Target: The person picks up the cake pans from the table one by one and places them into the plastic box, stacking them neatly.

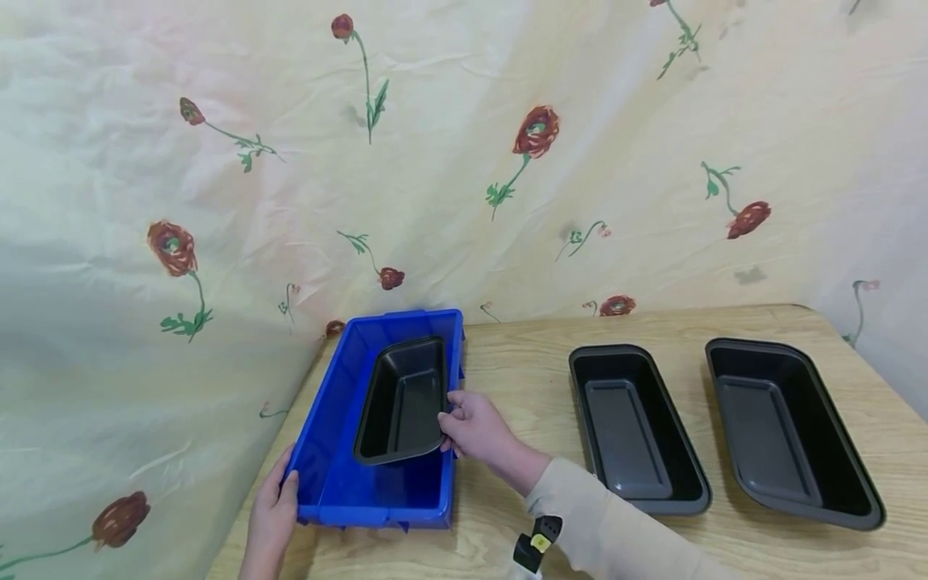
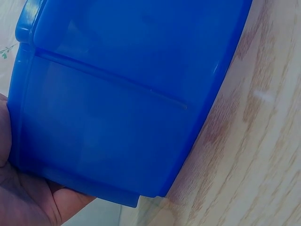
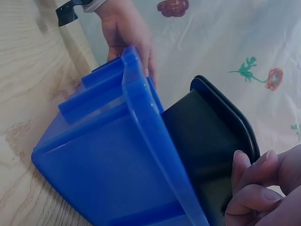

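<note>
A black loaf pan (image 1: 406,395) is tilted partly inside a blue plastic bin (image 1: 384,515), its rim above the bin's edge in the right wrist view. My right hand (image 1: 474,427) pinches the pan's right rim between thumb and fingers; the same grip on the pan (image 3: 207,132) shows in the right wrist view. My left hand (image 1: 271,507) grips the bin's near left corner, thumb at the rim. In the left wrist view, that hand (image 2: 28,197) curls round the edge of the bin (image 2: 113,122). The pan's underside is hidden in the head view.
Two more black loaf pans, a nearer one (image 1: 627,435) and a farther one (image 1: 776,443), stand on the wooden table (image 1: 515,354) to the right. A flowered cloth (image 1: 435,161) hangs behind the table and down its left side.
</note>
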`<action>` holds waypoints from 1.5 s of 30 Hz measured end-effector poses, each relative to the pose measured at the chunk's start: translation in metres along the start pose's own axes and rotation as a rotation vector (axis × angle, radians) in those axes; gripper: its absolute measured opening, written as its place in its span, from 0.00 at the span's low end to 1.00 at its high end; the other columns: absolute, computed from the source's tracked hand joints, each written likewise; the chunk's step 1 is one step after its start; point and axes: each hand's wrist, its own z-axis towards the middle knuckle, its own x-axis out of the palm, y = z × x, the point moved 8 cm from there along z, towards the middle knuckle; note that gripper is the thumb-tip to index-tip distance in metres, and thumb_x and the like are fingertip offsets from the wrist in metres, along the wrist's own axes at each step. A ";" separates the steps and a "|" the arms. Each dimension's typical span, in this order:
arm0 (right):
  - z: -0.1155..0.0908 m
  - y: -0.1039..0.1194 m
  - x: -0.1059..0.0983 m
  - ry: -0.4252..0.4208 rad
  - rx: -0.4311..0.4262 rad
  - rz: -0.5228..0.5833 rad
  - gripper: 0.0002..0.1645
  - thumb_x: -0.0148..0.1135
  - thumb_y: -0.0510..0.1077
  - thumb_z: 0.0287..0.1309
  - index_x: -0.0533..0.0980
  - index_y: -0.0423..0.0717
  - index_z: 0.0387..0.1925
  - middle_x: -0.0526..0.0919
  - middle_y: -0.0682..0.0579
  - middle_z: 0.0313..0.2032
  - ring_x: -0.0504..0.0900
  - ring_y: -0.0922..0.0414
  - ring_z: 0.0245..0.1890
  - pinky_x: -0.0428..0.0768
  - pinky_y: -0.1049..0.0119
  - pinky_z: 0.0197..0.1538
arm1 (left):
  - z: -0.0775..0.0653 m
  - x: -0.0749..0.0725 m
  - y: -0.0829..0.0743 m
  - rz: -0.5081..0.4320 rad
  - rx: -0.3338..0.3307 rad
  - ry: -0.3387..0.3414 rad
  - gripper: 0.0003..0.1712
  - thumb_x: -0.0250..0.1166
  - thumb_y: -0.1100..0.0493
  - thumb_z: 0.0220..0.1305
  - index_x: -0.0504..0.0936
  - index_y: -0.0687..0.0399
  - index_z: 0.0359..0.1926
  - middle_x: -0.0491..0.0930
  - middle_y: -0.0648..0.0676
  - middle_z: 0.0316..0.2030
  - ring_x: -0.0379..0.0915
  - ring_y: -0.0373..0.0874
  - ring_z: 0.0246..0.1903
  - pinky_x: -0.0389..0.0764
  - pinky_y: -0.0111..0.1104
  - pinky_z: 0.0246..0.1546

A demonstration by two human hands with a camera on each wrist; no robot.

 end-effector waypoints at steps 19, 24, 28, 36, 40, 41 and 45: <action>0.007 -0.017 0.011 -0.020 0.044 -0.129 0.30 0.53 0.30 0.73 0.60 0.17 0.69 0.81 0.50 0.16 0.73 0.63 0.11 0.72 0.72 0.18 | 0.002 0.004 0.001 0.000 -0.005 0.003 0.31 0.40 0.62 0.84 0.48 0.61 0.82 0.46 0.73 0.78 0.43 0.74 0.75 0.54 0.65 0.71; 0.008 -0.020 0.013 -0.013 0.022 -0.196 0.32 0.56 0.30 0.72 0.59 0.17 0.70 0.81 0.51 0.16 0.71 0.63 0.10 0.70 0.71 0.16 | 0.002 0.004 0.000 -0.003 0.001 0.000 0.31 0.40 0.62 0.84 0.49 0.60 0.82 0.47 0.73 0.78 0.44 0.73 0.75 0.54 0.65 0.71; 0.008 -0.018 0.015 -0.003 0.000 -0.266 0.34 0.59 0.33 0.72 0.60 0.19 0.71 0.81 0.54 0.16 0.69 0.63 0.08 0.70 0.71 0.13 | 0.002 0.004 0.002 -0.002 -0.002 -0.002 0.31 0.40 0.62 0.84 0.49 0.61 0.82 0.47 0.73 0.78 0.44 0.73 0.75 0.53 0.65 0.71; 0.006 -0.014 0.023 0.018 -0.005 -0.414 0.34 0.62 0.36 0.72 0.63 0.23 0.71 0.80 0.58 0.17 0.71 0.62 0.07 0.75 0.68 0.13 | 0.002 0.004 0.004 -0.009 0.002 -0.012 0.31 0.40 0.62 0.84 0.49 0.61 0.82 0.47 0.72 0.78 0.44 0.72 0.75 0.54 0.64 0.72; 0.006 -0.010 0.029 0.026 -0.027 -0.526 0.33 0.66 0.35 0.69 0.67 0.24 0.68 0.77 0.55 0.15 0.73 0.60 0.08 0.75 0.69 0.13 | 0.001 0.002 0.004 -0.012 0.013 -0.024 0.31 0.40 0.62 0.84 0.50 0.61 0.82 0.47 0.72 0.78 0.44 0.72 0.75 0.54 0.64 0.72; 0.007 -0.008 0.030 0.023 -0.049 -0.580 0.32 0.68 0.36 0.67 0.69 0.24 0.67 0.77 0.55 0.16 0.73 0.61 0.09 0.76 0.70 0.15 | 0.001 0.001 0.004 -0.013 0.015 -0.027 0.31 0.40 0.62 0.84 0.50 0.61 0.82 0.47 0.72 0.78 0.44 0.73 0.75 0.53 0.64 0.72; 0.008 0.002 0.037 -0.011 -0.149 -0.839 0.31 0.73 0.38 0.63 0.74 0.25 0.62 0.80 0.49 0.20 0.78 0.61 0.17 0.79 0.71 0.22 | 0.001 -0.001 0.005 -0.014 0.010 -0.024 0.31 0.40 0.62 0.84 0.49 0.61 0.82 0.46 0.72 0.78 0.42 0.72 0.76 0.52 0.64 0.72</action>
